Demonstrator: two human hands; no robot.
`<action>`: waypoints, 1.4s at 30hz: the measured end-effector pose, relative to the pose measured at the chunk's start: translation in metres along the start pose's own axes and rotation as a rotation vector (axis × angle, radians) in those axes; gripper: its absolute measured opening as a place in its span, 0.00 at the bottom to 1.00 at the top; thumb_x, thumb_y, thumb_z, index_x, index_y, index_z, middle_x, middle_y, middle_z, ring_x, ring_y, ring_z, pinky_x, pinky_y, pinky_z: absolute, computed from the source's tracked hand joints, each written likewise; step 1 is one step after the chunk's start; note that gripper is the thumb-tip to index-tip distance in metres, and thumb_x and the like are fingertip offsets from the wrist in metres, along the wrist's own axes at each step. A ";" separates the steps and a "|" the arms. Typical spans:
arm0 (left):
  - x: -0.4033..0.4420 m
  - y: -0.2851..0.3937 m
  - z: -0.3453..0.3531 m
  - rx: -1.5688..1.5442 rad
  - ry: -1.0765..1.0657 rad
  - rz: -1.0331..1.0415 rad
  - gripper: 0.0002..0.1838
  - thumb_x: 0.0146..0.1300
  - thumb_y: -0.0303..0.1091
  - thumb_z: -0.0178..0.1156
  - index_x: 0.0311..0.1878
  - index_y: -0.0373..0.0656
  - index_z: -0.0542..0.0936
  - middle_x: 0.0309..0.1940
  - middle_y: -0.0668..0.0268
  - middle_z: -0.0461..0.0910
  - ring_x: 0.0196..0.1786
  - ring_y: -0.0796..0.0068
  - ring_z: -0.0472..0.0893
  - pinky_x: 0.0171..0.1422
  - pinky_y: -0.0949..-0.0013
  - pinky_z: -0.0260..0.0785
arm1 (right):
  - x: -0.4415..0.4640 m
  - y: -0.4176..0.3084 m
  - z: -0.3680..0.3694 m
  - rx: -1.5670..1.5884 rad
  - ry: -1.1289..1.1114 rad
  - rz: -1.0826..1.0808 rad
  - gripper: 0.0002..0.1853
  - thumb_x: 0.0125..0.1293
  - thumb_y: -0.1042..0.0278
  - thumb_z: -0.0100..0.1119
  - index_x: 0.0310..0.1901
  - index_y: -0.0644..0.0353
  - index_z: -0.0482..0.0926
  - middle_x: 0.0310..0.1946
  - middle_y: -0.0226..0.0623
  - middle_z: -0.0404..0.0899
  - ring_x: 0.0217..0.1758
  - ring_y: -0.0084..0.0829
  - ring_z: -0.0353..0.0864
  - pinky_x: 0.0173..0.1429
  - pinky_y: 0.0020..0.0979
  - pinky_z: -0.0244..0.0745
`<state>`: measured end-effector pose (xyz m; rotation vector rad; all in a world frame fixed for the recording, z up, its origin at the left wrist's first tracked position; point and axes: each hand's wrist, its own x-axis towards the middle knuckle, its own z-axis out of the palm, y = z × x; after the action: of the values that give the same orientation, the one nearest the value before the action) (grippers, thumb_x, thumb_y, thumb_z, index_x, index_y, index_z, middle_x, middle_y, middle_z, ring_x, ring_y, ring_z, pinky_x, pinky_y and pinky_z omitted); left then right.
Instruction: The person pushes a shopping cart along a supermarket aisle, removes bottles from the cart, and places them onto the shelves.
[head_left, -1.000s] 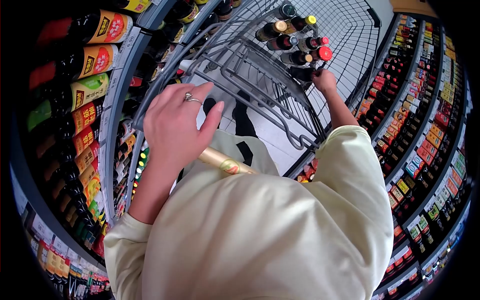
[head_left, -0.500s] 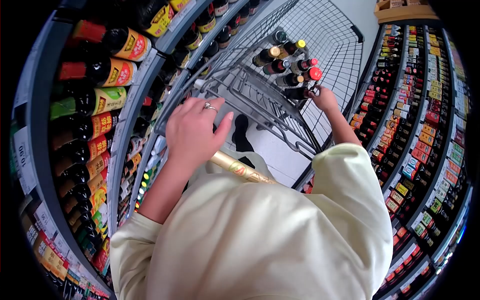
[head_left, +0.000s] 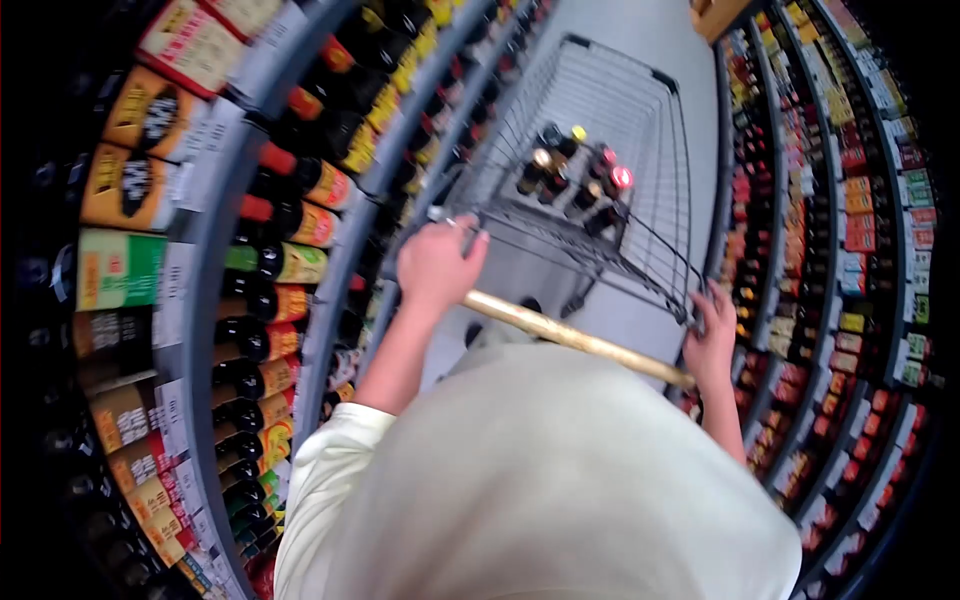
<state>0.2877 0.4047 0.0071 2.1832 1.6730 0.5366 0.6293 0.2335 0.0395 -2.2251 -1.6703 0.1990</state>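
Note:
A wire shopping cart (head_left: 655, 165) stands ahead of me, with a gold-coloured handle bar (head_left: 560, 328) crossing in front of my body. My left hand (head_left: 438, 268) is closed over the left end of the handle, a ring on one finger. At the right end, my right hand (head_left: 711, 335) has its fingers apart against the cart's corner; no bottle shows in it. Several dark bottles (head_left: 557, 180) stand grouped in the near left part of the basket. Their caps include a yellow cap (head_left: 578, 132) and a red cap (head_left: 621, 177). Motion blurs the labels.
Shelves of bottles with bright labels (head_left: 285, 340) rise close on my left, boxed goods (head_left: 130, 190) above them. Another packed shelf (head_left: 850, 240) lines the right side. Pale floor (head_left: 625, 40) runs between them, and a brown wooden display edge (head_left: 715, 15) shows at the far end.
My right hand has left the bottle in the basket and come back to the handle's right end. The cart sits further ahead; my left hand stays at the handle's left end.

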 end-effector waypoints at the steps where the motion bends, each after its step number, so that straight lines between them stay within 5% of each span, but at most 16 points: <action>1: 0.001 0.001 -0.001 0.043 0.005 0.014 0.16 0.59 0.48 0.60 0.43 0.47 0.83 0.32 0.59 0.83 0.37 0.57 0.82 0.41 0.57 0.75 | -0.015 0.002 -0.002 -0.030 -0.009 0.008 0.25 0.48 0.84 0.55 0.51 0.58 0.78 0.63 0.48 0.67 0.67 0.51 0.63 0.69 0.42 0.61; 5: 0.002 0.000 -0.001 0.011 0.026 0.040 0.17 0.59 0.48 0.60 0.46 0.51 0.83 0.30 0.63 0.83 0.36 0.59 0.82 0.41 0.60 0.75 | -0.041 0.009 0.009 0.202 0.013 0.022 0.15 0.59 0.68 0.61 0.48 0.61 0.79 0.53 0.50 0.76 0.58 0.51 0.72 0.63 0.43 0.66; 8: 0.002 0.012 -0.014 -0.010 -0.108 -0.019 0.17 0.62 0.46 0.56 0.49 0.49 0.81 0.37 0.61 0.84 0.41 0.60 0.82 0.46 0.58 0.74 | -0.048 0.003 0.008 0.203 -0.044 -0.027 0.19 0.57 0.60 0.64 0.48 0.60 0.80 0.44 0.48 0.80 0.51 0.48 0.78 0.57 0.41 0.71; 10: -0.003 0.008 -0.008 -0.027 -0.010 -0.015 0.12 0.62 0.40 0.55 0.46 0.51 0.82 0.38 0.65 0.83 0.42 0.62 0.82 0.46 0.59 0.74 | -0.049 -0.012 -0.006 0.082 -0.361 -0.071 0.24 0.53 0.53 0.65 0.49 0.57 0.80 0.39 0.43 0.83 0.44 0.45 0.81 0.48 0.42 0.75; 13: -0.003 -0.005 -0.003 -0.106 0.028 0.078 0.07 0.60 0.31 0.53 0.37 0.50 0.81 0.40 0.70 0.82 0.42 0.63 0.82 0.45 0.61 0.74 | -0.050 -0.008 -0.004 0.038 -0.309 -0.230 0.26 0.50 0.48 0.66 0.49 0.54 0.81 0.34 0.39 0.83 0.37 0.43 0.82 0.41 0.42 0.76; 15: -0.004 -0.005 -0.005 -0.146 0.032 0.128 0.06 0.59 0.31 0.53 0.32 0.49 0.80 0.38 0.71 0.82 0.42 0.63 0.81 0.44 0.62 0.74 | -0.049 -0.008 0.006 -0.054 -0.278 -0.186 0.25 0.49 0.49 0.67 0.48 0.53 0.81 0.33 0.38 0.83 0.37 0.42 0.82 0.40 0.41 0.76; 18: -0.005 0.010 -0.019 -0.026 -0.094 0.087 0.11 0.61 0.43 0.57 0.39 0.49 0.81 0.36 0.70 0.84 0.39 0.67 0.83 0.43 0.65 0.75 | -0.046 -0.004 0.014 -0.169 -0.235 -0.159 0.25 0.47 0.48 0.68 0.44 0.54 0.82 0.31 0.37 0.81 0.35 0.39 0.82 0.36 0.40 0.76; 21: -0.009 -0.001 -0.026 -0.072 -0.152 0.352 0.21 0.60 0.52 0.60 0.47 0.47 0.80 0.35 0.64 0.83 0.41 0.62 0.81 0.46 0.62 0.73 | -0.052 0.010 0.004 -0.022 -0.304 -0.188 0.25 0.46 0.49 0.69 0.44 0.55 0.82 0.31 0.38 0.82 0.39 0.40 0.82 0.41 0.41 0.75; 24: -0.010 -0.014 -0.042 0.189 -0.272 0.692 0.26 0.57 0.58 0.61 0.49 0.47 0.79 0.30 0.62 0.79 0.40 0.60 0.78 0.47 0.60 0.68 | -0.052 0.030 0.005 0.098 -0.161 -0.345 0.26 0.43 0.51 0.71 0.44 0.56 0.82 0.31 0.39 0.81 0.43 0.43 0.80 0.54 0.45 0.72; 27: -0.010 -0.025 -0.041 0.365 -0.365 0.709 0.17 0.54 0.47 0.61 0.43 0.48 0.80 0.27 0.64 0.80 0.37 0.61 0.80 0.44 0.59 0.70 | -0.059 0.052 0.010 -0.140 -0.179 -0.326 0.21 0.42 0.61 0.68 0.41 0.58 0.83 0.32 0.40 0.81 0.44 0.43 0.78 0.68 0.50 0.59; 28: -0.009 -0.024 -0.036 0.464 -0.446 0.620 0.14 0.53 0.44 0.61 0.40 0.48 0.80 0.25 0.65 0.80 0.36 0.61 0.81 0.42 0.59 0.71 | -0.059 0.050 0.009 -0.142 -0.201 -0.322 0.21 0.42 0.61 0.68 0.41 0.58 0.83 0.32 0.40 0.81 0.44 0.43 0.78 0.68 0.50 0.59; 32: -0.018 -0.032 -0.015 0.378 -0.048 0.649 0.03 0.49 0.37 0.61 0.25 0.51 0.80 0.20 0.71 0.78 0.27 0.68 0.80 0.32 0.63 0.70 | -0.059 0.040 0.003 -0.162 -0.158 -0.294 0.18 0.42 0.63 0.66 0.39 0.58 0.83 0.30 0.39 0.81 0.42 0.41 0.78 0.64 0.47 0.63; 35: -0.014 -0.042 -0.003 0.389 0.081 0.695 0.05 0.44 0.39 0.62 0.26 0.53 0.79 0.17 0.74 0.75 0.25 0.72 0.78 0.31 0.66 0.68 | -0.054 0.054 0.015 -0.097 -0.144 -0.197 0.20 0.43 0.59 0.67 0.39 0.59 0.83 0.31 0.41 0.82 0.40 0.43 0.79 0.49 0.42 0.71; 40: -0.007 -0.037 0.001 0.368 0.097 0.652 0.10 0.45 0.38 0.62 0.33 0.52 0.80 0.19 0.74 0.76 0.28 0.70 0.80 0.35 0.66 0.69 | -0.045 0.073 0.022 -0.127 -0.185 -0.213 0.23 0.42 0.55 0.69 0.40 0.58 0.84 0.30 0.41 0.82 0.37 0.43 0.79 0.42 0.39 0.74; 42: -0.002 -0.035 0.002 0.342 0.126 0.636 0.10 0.46 0.38 0.61 0.34 0.52 0.79 0.19 0.74 0.76 0.28 0.70 0.80 0.36 0.65 0.69 | -0.034 0.106 0.034 -0.158 -0.305 -0.110 0.17 0.55 0.55 0.61 0.46 0.49 0.83 0.33 0.41 0.83 0.42 0.44 0.81 0.45 0.39 0.76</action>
<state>0.2594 0.4114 -0.0118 3.0066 1.1562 0.5827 0.7038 0.1815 -0.0337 -2.2994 -2.0253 0.4097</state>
